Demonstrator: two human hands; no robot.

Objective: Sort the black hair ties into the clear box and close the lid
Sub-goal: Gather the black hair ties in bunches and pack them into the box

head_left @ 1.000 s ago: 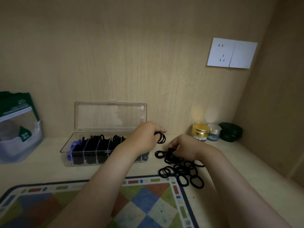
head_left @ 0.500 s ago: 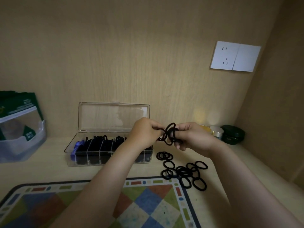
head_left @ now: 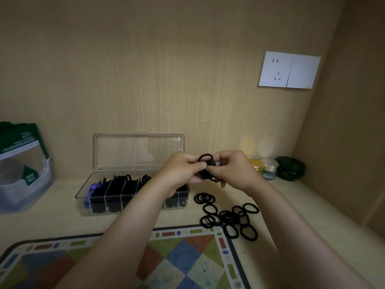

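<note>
Maybe halfway? The clear plastic divided box holds plenty of ties, and its see-through lid stands open. The left hand and right hand both pinch a bunch of black elastic hair ties in the air just right of the box. A loose pile of black ties waits on the shelf.

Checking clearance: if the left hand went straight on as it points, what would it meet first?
Probably the right hand: the left hand points at it, with only the bunch of hair ties both pinch between them.
</note>
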